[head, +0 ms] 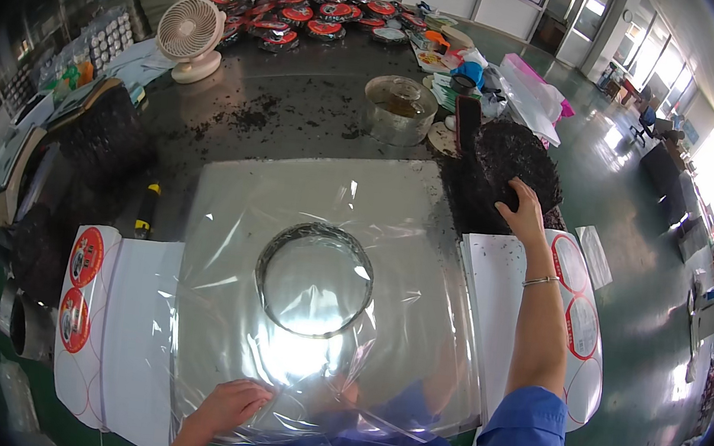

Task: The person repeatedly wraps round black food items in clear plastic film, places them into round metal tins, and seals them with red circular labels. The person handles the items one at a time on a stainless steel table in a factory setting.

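A stack of clear plastic film [405, 261] lies before me, with a metal ring [262, 285] at its middle; film seems to cover the ring. My left hand [238, 405] rests at the near edge of the film, its fingers curled together; whether it pinches the film is hard to tell. My right hand [523, 211] reaches to a dark, shredded, dried mass [521, 155] at the right, with thumb and fingers apart at its near side. Whether it grips any of the mass cannot be seen. Sheets of round red-and-white stickers [87, 260] lie at both sides.
A round metal pan [399, 113] holding liquid, a dark phone-like object [467, 125] and a small fan [190, 39] stand beyond the film. Red-labelled black packages [297, 14] are piled at the back. A yellow-and-black cutter [147, 211] lies left. Plastic bags [527, 94] lie back right.
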`<action>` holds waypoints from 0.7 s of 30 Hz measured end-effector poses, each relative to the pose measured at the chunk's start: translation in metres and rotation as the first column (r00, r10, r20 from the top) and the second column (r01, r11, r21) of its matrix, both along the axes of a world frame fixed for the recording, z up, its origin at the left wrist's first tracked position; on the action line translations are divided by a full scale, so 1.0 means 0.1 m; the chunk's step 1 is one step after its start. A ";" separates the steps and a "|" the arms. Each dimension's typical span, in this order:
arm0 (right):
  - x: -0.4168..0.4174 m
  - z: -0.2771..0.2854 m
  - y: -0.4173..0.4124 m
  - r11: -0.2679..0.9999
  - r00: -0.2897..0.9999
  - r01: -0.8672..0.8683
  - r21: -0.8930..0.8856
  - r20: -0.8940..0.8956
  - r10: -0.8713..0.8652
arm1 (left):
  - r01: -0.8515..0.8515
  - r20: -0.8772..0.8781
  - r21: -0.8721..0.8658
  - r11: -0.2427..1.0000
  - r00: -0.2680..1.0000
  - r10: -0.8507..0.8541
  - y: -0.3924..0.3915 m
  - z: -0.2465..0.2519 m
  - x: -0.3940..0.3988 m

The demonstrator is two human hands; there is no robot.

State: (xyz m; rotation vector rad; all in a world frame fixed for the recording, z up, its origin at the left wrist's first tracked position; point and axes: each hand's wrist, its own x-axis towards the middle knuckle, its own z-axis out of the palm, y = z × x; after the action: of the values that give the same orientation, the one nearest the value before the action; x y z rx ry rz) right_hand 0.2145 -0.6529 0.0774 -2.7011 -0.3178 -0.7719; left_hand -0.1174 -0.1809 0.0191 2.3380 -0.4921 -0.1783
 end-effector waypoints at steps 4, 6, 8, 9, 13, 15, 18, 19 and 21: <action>0.01 0.15 0.22 0.982 0.968 0.171 0.085 -0.199 -0.151 | -0.019 -0.014 0.011 1.000 1.000 0.019 -0.01 0.03 -0.02; 0.10 0.08 0.13 0.934 0.958 0.274 0.229 -0.154 -0.243 | -0.017 -0.007 -0.006 1.000 1.000 0.017 -0.01 0.02 -0.03; 0.25 -0.08 -0.34 0.881 0.900 0.436 -0.185 0.065 -0.431 | 0.007 0.003 -0.015 1.000 1.000 -0.007 0.00 0.01 -0.03; 0.24 -0.06 -0.45 0.754 0.953 0.294 0.588 -0.123 -0.275 | 0.016 0.007 -0.021 1.000 1.000 -0.016 0.01 0.00 -0.03; -0.11 0.43 -0.21 0.591 0.756 0.145 0.793 0.296 -0.584 | 0.004 0.033 -0.031 1.000 0.999 -0.003 0.02 0.02 -0.07; -0.32 0.60 0.07 0.728 0.738 0.007 0.686 0.487 -0.466 | -0.027 0.070 -0.049 0.998 0.997 0.030 0.00 0.01 -0.09; -0.71 0.38 0.65 0.884 0.879 -0.183 0.429 0.475 -0.048 | -0.037 0.088 -0.080 0.996 0.995 0.045 -0.02 0.04 -0.05; -0.81 0.17 0.78 0.911 0.877 -0.310 0.271 0.452 0.164 | -0.002 0.135 -0.047 0.999 0.991 0.008 -0.01 0.00 0.00; -1.26 0.05 1.61 0.795 0.768 -0.601 -0.084 0.211 0.604 | 0.010 0.257 -0.011 1.000 0.966 -0.006 -0.05 0.10 0.10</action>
State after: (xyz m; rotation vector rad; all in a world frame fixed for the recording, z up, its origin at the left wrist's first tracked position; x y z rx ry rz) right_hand 0.0880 -0.4922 0.0820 -2.2779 -1.1814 -0.8609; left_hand -0.1079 -0.1861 0.0294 2.3587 -0.6269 0.1270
